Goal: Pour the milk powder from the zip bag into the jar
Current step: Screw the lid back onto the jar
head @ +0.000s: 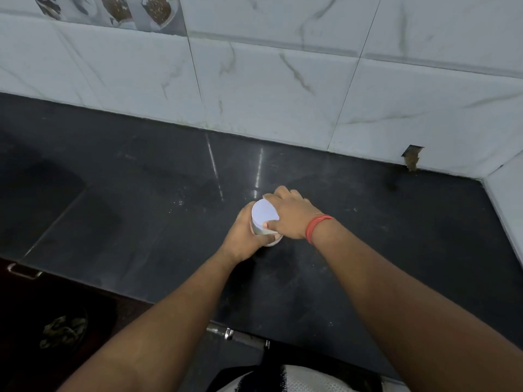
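Note:
A small jar stands on the dark counter [141, 193] near its middle, topped by a round white lid [264, 213]. My left hand [240, 233] wraps around the jar's body from the left. My right hand [291, 213], with a red thread band on the wrist, grips the rim of the lid from the right, fingers curled over its far edge. Only a pale strip of the jar's lower body [273, 241] shows between the hands. No zip bag is in view.
A white marbled tile wall [283, 80] runs along the back and turns at the right corner. Metal drawer handles [24, 271] sit below the counter's front edge. A dark shadowed patch covers the left of the counter.

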